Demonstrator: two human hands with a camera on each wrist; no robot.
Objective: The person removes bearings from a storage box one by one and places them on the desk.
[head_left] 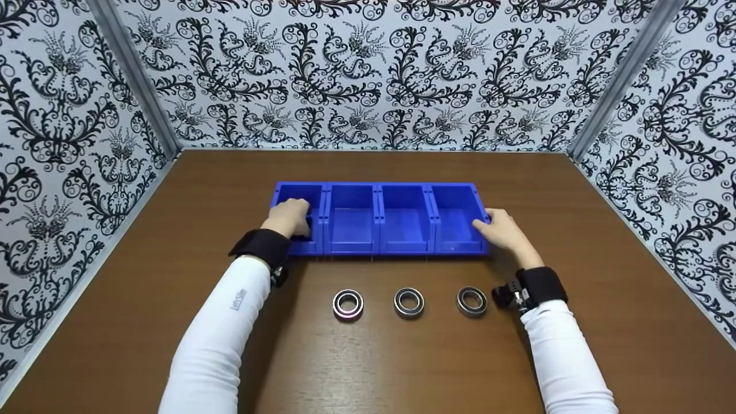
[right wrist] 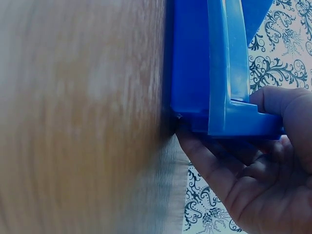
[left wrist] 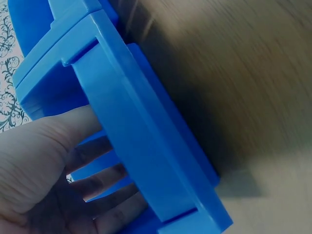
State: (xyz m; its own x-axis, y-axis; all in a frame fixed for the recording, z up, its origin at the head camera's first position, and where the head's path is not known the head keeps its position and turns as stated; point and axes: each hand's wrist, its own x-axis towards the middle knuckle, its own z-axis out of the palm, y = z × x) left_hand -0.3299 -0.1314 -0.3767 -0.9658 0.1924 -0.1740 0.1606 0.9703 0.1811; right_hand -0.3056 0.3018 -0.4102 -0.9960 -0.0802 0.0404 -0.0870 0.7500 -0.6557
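Note:
A row of joined blue storage bins (head_left: pixel 352 230) stands on the table, open at the top. My left hand (head_left: pixel 289 217) is down in the leftmost compartment. In the left wrist view the fingers (left wrist: pixel 100 183) and thumb pass behind the low front wall, which hides their tips; I cannot tell whether they hold something. At the other end, my right hand (head_left: pixel 501 228) grips the outer side wall of the rightmost bin. Its thumb lies over the rim, while the fingers (right wrist: pixel 204 156) reach beneath the edge. Three ring-shaped ball bearings (head_left: pixel 348 305) lie in a row in front of the bins.
The brown wooden table (head_left: pixel 368 368) runs back to a patterned wall (head_left: pixel 368 75). Patterned side panels with grey metal corner posts (head_left: pixel 135 75) border it left and right.

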